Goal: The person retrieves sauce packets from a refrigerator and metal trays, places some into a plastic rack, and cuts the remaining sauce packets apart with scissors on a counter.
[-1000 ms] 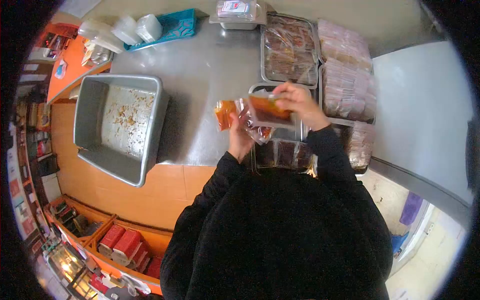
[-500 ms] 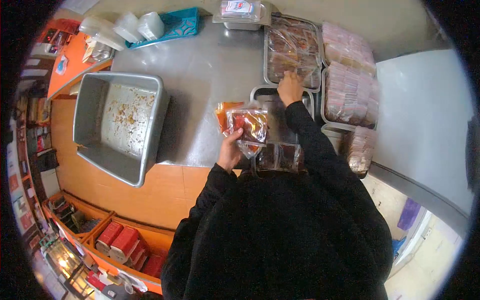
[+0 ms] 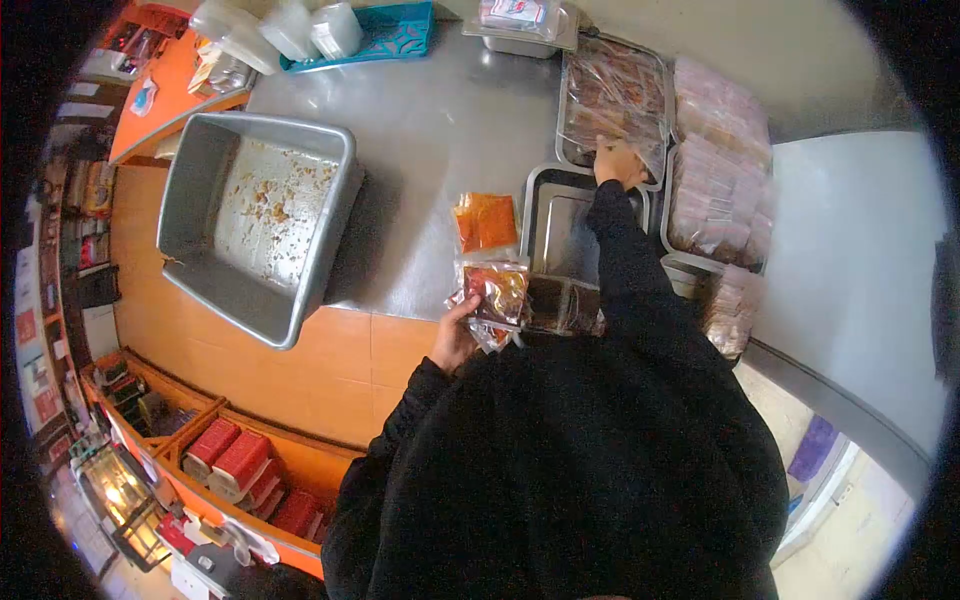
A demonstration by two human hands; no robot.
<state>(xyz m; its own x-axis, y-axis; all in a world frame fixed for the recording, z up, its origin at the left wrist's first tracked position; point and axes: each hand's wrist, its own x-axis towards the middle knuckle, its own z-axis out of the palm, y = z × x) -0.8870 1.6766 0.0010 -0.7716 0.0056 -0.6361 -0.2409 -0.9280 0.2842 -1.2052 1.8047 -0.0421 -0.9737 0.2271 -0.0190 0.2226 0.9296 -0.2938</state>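
My left hand [image 3: 455, 338] is closed around clear plastic packets of dark red sauce [image 3: 497, 286], thumb on top. Just beyond them, an orange packet [image 3: 486, 221] lies on the steel table. My right hand [image 3: 620, 164] reaches to the near edge of a metal tray of brown-filled plastic packets [image 3: 615, 90]. Its fingers are bent onto the clear plastic there, and their tips are partly hidden. Under my right forearm, a second metal tray [image 3: 540, 215] shows bare metal at its far part and dark packets [image 3: 565, 297] at its near end.
A large grey tub [image 3: 345, 190] with brown crumbs stands at left. Rows of filled packets [image 3: 715, 200] fill trays at right. At the back are a teal basket [image 3: 395, 38] with plastic containers and a lidded metal pan [image 3: 520, 42]. Red boxes [image 3: 235, 460] sit in an orange bin below.
The view has shifted. My left hand has drawn the sauce packets nearer to me, exposing the orange packet on the table. My right hand remains at the far tray, slightly farther over its packets.
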